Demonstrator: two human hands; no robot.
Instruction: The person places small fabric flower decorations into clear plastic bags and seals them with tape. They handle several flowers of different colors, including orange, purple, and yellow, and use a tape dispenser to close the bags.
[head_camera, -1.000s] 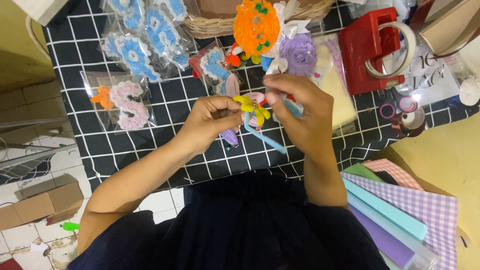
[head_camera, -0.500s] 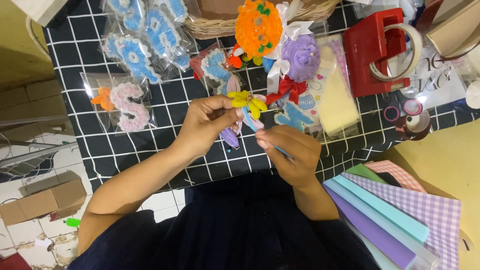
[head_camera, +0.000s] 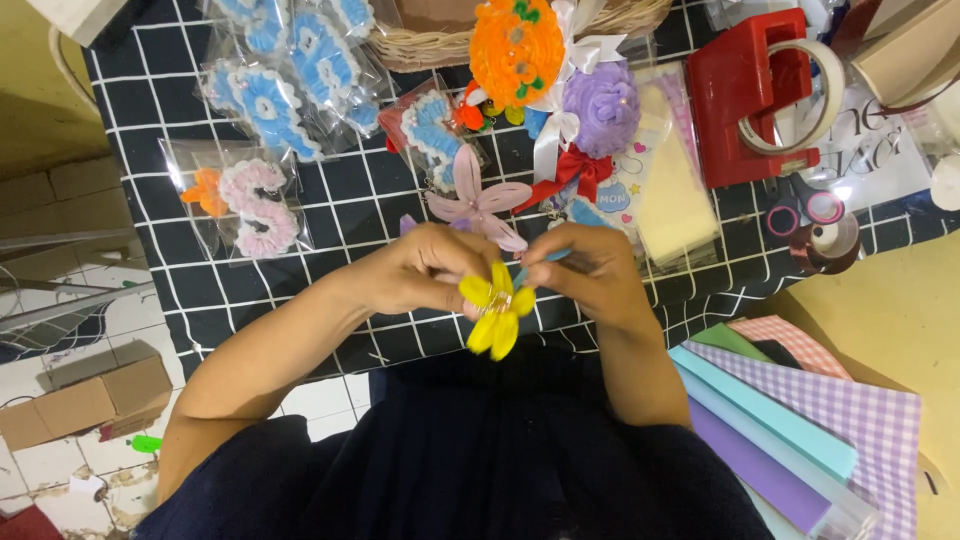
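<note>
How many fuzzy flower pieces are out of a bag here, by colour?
Yellow flower, held in the fingers of both hands: 1
Pale pink flower, on the checked cloth: 1
Orange flower ball: 1
Purple flower ball: 1
Total: 4

I'm looking at a home craft corner: a black grid-pattern tablecloth (head_camera: 300, 230) crowded with bagged fuzzy-wire ornaments (head_camera: 250, 205), a red tape dispenser (head_camera: 750, 100), gingham paper sheets (head_camera: 830, 410), over worn floor tiles (head_camera: 60, 470)
</note>
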